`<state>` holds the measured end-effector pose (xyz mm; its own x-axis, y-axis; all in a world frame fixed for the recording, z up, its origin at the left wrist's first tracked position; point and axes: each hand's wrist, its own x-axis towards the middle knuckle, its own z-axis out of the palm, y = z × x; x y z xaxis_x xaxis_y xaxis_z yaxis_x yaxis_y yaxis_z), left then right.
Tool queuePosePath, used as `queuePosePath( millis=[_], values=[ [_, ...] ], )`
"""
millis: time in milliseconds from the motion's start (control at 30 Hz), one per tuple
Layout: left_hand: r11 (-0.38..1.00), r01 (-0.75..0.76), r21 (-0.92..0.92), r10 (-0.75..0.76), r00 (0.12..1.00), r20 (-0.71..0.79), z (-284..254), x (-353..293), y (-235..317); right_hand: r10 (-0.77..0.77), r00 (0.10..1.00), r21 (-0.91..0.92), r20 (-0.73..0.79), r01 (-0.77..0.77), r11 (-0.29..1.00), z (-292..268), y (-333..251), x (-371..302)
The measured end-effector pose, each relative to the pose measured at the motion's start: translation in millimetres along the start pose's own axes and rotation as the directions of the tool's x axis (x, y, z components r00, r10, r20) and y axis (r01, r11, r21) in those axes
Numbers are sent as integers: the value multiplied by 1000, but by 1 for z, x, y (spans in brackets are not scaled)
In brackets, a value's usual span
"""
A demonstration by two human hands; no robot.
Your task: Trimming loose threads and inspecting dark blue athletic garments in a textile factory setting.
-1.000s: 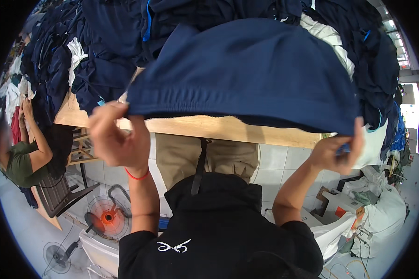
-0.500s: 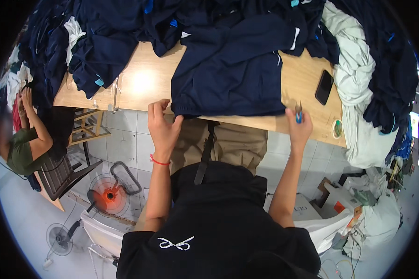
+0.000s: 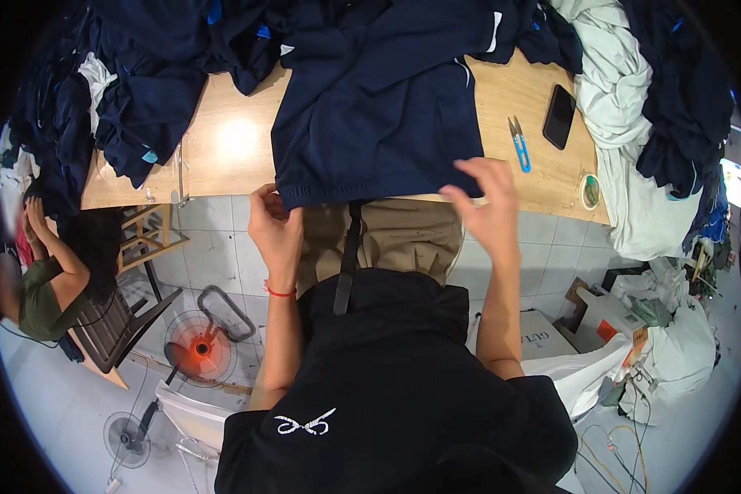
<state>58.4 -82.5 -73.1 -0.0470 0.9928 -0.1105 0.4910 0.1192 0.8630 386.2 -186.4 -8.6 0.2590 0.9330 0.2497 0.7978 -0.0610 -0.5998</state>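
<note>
A navy garment (image 3: 375, 123) with an elastic-looking gathered edge lies spread on the wooden table, that edge toward me. My left hand (image 3: 274, 222) pinches its near left corner between thumb and fingers. Over the near right corner hovers my right hand (image 3: 487, 202), thumb and fingers apart and nothing held in them. A pair of blue-handled thread snips (image 3: 520, 146) rests on the table to the right of the garment, blades pointing away from me. Farther right lies a black phone (image 3: 559, 117).
Piles of navy garments (image 3: 152, 107) and pale cloth (image 3: 613, 90) crowd the table (image 3: 230, 148). A small round container (image 3: 590, 191) sits by the right edge. At left another person (image 3: 49, 280) works near a chair; fans (image 3: 202, 347) stand on the floor. Boxes (image 3: 535, 336) are at right.
My right hand has put the snips down on the table and opened near the garment's right corner. My left hand has closed on the left corner. The view has shifted slightly.
</note>
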Motion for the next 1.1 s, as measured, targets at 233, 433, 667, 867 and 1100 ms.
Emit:
queuePosePath(
  millis=[233,433,667,867,1100],
  values=[
    [944,34,-328,-69,993,-97,25,8,4,-42,999,-179,32,47,983,34,1,-14],
    [912,155,-381,-139,988,69,36,-1,-7,444,896,453,20,-404,795,39,-27,-4],
    [732,276,-623,-256,959,123,41,13,8,448,753,857,483,-301,-418,23,-42,7],
    [320,476,-819,-294,872,392,27,21,28,406,673,775,619,-436,-458,16,-20,-2],
    [29,713,-701,-318,671,670,-40,78,15,628,641,897,442,-300,-325,-30,9,-2]
  ],
)
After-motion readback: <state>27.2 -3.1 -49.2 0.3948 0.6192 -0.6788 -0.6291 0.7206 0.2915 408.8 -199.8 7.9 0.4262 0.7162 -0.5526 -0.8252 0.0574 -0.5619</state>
